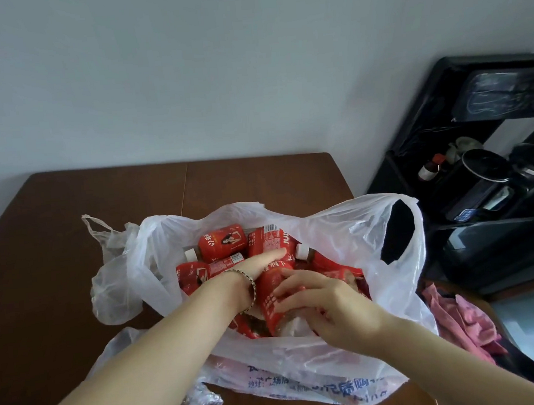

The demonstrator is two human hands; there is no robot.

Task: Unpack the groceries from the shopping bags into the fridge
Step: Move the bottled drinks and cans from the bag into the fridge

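Head view: a dark brown wooden desk (67, 202) stands against a pale, bare wall, with a black shelf unit (438, 118) of dark appliances at the right and a pink cloth (460, 315) heaped below it. A white shopping bag (341, 228) lies open on the desk, full of bottles (222, 245) with red labels; a crumpled clear bag (112, 278) sits just left of it. Both hands are inside the open bag, close together: the left hand (264, 263), bracelet (249, 283) at the wrist, rests fairly straight fingers on the upper part of a red-labelled bottle (275, 281), and the right hand (317, 294) curls around its lower end.
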